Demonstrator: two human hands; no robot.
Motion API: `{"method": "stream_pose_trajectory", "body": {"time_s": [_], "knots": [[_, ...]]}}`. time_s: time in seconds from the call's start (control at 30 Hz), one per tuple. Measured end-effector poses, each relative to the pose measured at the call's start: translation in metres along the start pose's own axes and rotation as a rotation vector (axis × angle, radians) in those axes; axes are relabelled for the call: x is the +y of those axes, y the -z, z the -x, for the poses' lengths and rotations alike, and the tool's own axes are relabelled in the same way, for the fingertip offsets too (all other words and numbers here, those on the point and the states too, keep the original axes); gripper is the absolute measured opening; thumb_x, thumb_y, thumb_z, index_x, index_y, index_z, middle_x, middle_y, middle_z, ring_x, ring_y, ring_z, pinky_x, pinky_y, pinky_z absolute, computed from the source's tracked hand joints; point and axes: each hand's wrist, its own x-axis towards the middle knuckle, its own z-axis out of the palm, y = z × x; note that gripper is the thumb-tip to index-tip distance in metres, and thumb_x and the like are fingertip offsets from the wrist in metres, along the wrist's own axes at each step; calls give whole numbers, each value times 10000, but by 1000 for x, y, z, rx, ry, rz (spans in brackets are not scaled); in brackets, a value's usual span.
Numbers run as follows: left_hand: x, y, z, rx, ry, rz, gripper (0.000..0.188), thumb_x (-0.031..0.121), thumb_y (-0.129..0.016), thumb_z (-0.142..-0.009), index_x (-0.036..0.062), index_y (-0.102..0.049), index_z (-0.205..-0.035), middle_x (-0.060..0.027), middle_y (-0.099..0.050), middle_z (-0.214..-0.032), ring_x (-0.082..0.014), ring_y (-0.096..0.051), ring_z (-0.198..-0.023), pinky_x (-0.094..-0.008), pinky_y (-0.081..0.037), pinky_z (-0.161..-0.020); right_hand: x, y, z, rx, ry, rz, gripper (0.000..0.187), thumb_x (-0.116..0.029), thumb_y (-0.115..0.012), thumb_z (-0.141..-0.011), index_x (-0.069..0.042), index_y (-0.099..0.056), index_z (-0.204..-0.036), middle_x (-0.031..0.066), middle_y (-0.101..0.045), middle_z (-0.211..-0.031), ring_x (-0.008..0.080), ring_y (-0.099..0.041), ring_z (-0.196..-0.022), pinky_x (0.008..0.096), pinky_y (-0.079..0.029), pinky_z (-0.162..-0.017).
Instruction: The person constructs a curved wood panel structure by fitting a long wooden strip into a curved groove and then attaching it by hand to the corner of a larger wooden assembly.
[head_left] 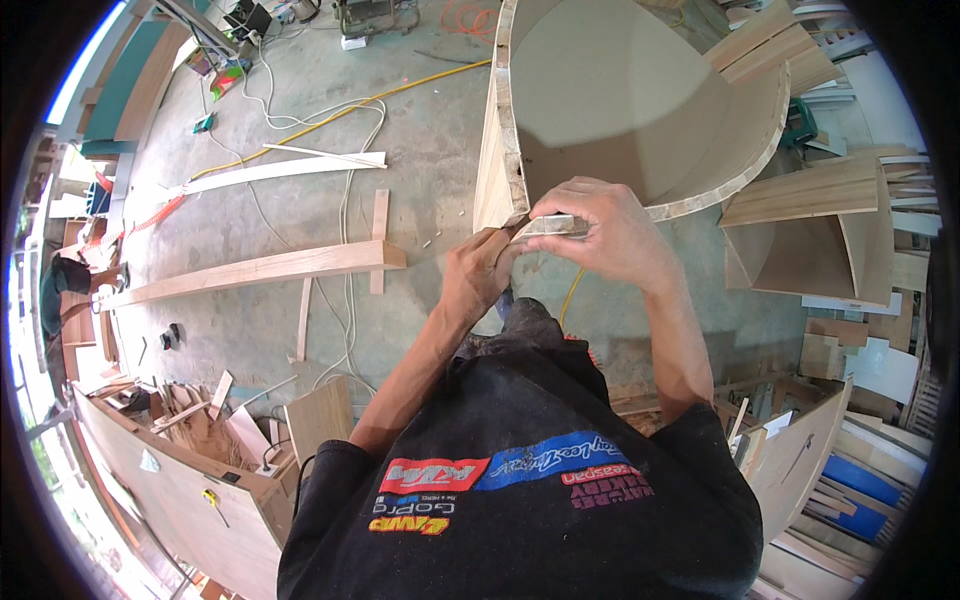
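Observation:
A large curved wooden panel, open like a trough, stands in front of me, its rough pale edge facing up. At its near left corner, my right hand grips a small wooden block between thumb and fingers. My left hand is closed beside that corner, its fingertips meeting the tapered end of the block. What the left fingers hold is hidden.
A long timber beam lies to the left, with white cables and a yellow hose across the concrete floor. An open wooden box stands at right. Offcuts fill a bin at lower left. Another person is at far left.

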Motion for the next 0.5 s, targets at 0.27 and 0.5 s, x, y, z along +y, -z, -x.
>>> {"method": "stream_pose_trajectory", "body": {"time_s": [0.27, 0.5], "knots": [[-9, 8, -3, -72, -26, -43, 172, 141, -785, -889, 4, -681, -877, -178, -674, -812, -386, -677, -704, -436, -527, -600, -11, 14, 6, 189, 101, 173, 441, -312, -872, -785, -97, -720, -1139, 90, -731, -1134, 303, -684, -1068, 397, -544, -938], [-4, 11, -9, -162, 50, -12, 182, 148, -776, -914, -14, -693, -904, -167, -700, -848, -359, -694, -726, -425, -539, -641, -16, 12, 65, 562, -101, -141, 249, -141, -836, -837, -35, -746, -1044, 114, -743, -1111, 259, -698, -1070, 363, -525, -956]]}}
